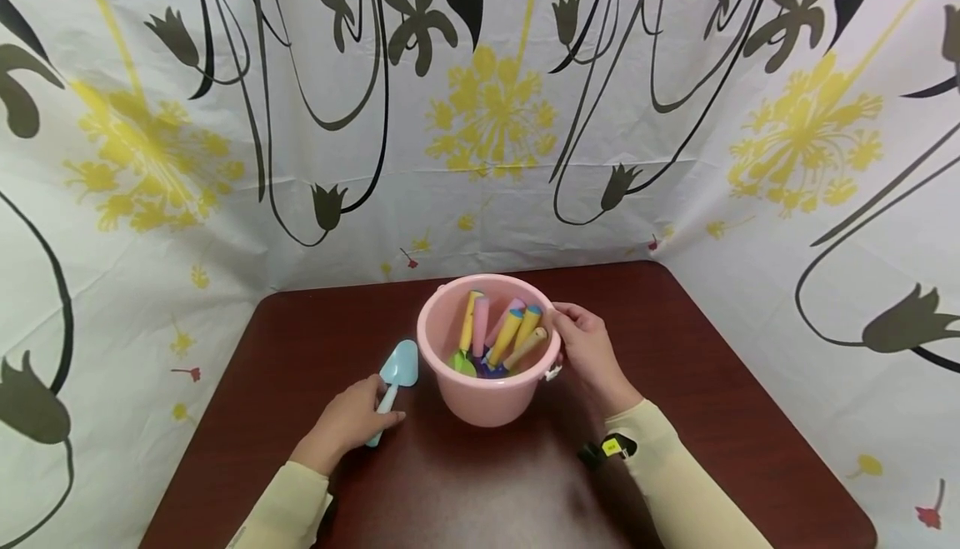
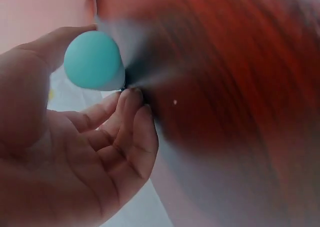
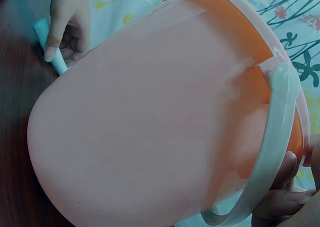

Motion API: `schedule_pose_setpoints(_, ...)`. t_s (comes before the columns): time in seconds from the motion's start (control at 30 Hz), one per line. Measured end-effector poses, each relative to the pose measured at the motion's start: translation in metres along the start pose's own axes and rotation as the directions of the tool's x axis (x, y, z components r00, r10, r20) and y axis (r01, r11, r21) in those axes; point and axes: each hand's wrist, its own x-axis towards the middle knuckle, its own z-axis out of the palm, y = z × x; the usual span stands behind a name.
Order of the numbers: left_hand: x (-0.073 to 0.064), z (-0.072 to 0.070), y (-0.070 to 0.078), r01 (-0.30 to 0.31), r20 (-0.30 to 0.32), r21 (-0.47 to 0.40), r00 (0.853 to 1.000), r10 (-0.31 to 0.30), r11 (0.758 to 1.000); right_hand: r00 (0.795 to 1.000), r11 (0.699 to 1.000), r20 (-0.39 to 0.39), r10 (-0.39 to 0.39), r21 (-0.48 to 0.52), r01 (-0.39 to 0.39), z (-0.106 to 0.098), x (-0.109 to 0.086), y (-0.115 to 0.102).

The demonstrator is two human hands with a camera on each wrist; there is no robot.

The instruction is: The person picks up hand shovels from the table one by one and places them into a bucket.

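Observation:
Left of the bucket, my left hand (image 1: 348,424) holds a light-blue toy trowel (image 1: 403,363) by its handle, between thumb and fingers. Its scoop points away from me, and in the left wrist view the rounded end of the handle (image 2: 92,59) faces the camera. A pink bucket (image 1: 487,403) stands upright on the table. My right hand (image 1: 596,353) pinches the bucket's right rim, near the white handle (image 3: 277,137) that hangs down its side. Several tools (image 1: 506,334) with yellow, pink and tan handles lean inside, over green and dark blue parts at the bottom.
The dark red-brown table (image 1: 465,491) has rounded corners. A white curtain (image 1: 480,224) with grey and yellow flowers stands behind it and along both sides. A black band with a yellow tag (image 1: 615,447) is on the right wrist.

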Motion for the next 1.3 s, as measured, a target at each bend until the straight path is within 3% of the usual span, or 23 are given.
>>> schedule_pose_setpoints(0.13,0.0,0.002,-0.001,-0.014,-0.003,0.024,1.0,0.014,1.0,1.0,1.0,0.0,0.003,0.001,-0.003,0.0,-0.001,-0.001)
schedule_pose_setpoints(0.33,0.0,0.004,-0.005,-0.006,-0.051,-0.006,0.999,0.006,1.0,1.0,1.0,-0.006,-0.001,0.003,0.001,0.0,-0.001,0.0)
schedule_pose_setpoints(0.47,0.0,0.002,-0.007,-0.015,-0.129,-0.036,0.992,0.01,0.999,1.0,1.0,-0.007,-0.002,0.01,0.002,0.0,0.0,0.001)
schedule_pose_setpoints(0.6,-0.001,-0.002,-0.008,-0.023,-0.232,-0.057,0.973,0.009,0.998,1.0,1.0,-0.015,-0.005,0.015,0.005,0.0,0.0,0.002)
schedule_pose_setpoints(0.73,-0.002,-0.009,-0.004,-0.039,-0.294,-0.073,0.956,0.016,0.997,1.0,1.0,-0.019,-0.008,0.015,0.008,0.0,-0.001,0.001)
schedule_pose_setpoints(1.13,-0.013,-0.036,0.009,-0.058,-0.366,-0.13,0.931,0.006,0.99,1.0,1.0,-0.018,-0.013,0.006,0.013,0.002,0.0,0.001)
schedule_pose_setpoints(1.3,-0.017,-0.049,0.015,-0.079,-0.367,-0.149,0.93,0.019,0.986,1.0,1.0,-0.015,-0.008,0.013,0.008,0.002,0.001,0.001)
